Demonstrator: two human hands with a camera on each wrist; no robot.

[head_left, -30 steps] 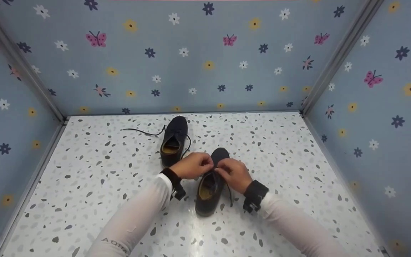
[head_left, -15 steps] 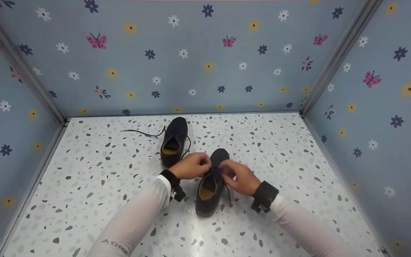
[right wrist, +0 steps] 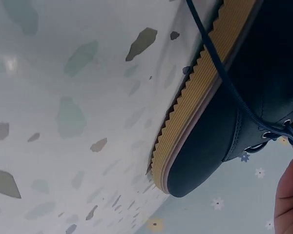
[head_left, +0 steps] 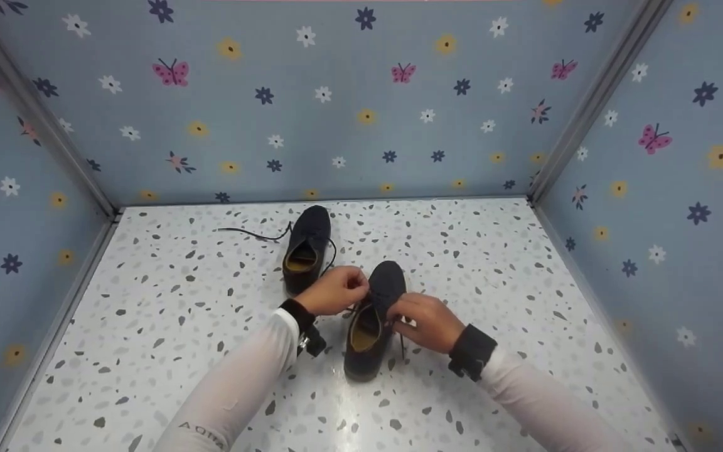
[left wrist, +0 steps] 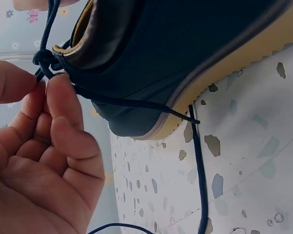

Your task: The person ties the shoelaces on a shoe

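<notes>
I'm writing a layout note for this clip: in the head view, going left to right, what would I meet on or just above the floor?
Loose lace → farther shoe → left hand → nearer shoe → right hand → black wristband on the right wrist.

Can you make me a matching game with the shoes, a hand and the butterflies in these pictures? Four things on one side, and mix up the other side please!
Things
1. Left hand
2. Shoe on the left
3. Butterflies
4. Floor

Clues
A. White with grey flecks
B. Nearer the back wall than the other shoe
C. Pinching a shoelace
D. Pink with dark feelers

Right pairs: 1-C, 2-B, 3-D, 4-A
</notes>
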